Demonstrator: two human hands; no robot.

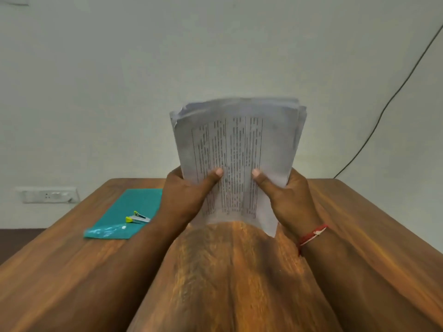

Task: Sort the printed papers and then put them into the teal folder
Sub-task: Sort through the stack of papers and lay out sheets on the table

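**Q:** What lies at the far left?

**A:** A white rectangular wall socket plate (48, 194), set in the pale wall beyond the brown wooden bench (227, 271).

**Q:** And on the left part of the bench?

**A:** The flat teal plastic folder (140, 202), lying lengthwise away from the viewer. A small yellow-and-silver stapler-like tool (137, 218) rests on it, toward its near end. The folder and the papers are apart, with the left forearm between them.

**Q:** What occupies the centre?

**A:** The left hand (184, 195) holds the stack of white printed papers (239, 144) by its lower left edge. Its grip is clenched on the sheets. The thumb (215, 174) presses flat on the front page and the fingers are hidden behind. The stack stands upright over the middle of the bench. A ruled table of columns faces the viewer, with its text turned sideways. The upper edges are uneven and blurred. Whether the lower edge touches the bench cannot be told.

**Q:** And to the right?

**A:** The right hand (290, 200) mirrors the left. Its grip grasps the lower right edge of the stack, and its thumb (257, 174) lies on the front page, near the other thumb but apart from it. A red thread bracelet (312, 234) circles the right wrist. Farther right, a thin black cable (388, 104) runs diagonally down the wall toward the far right corner of the bench.
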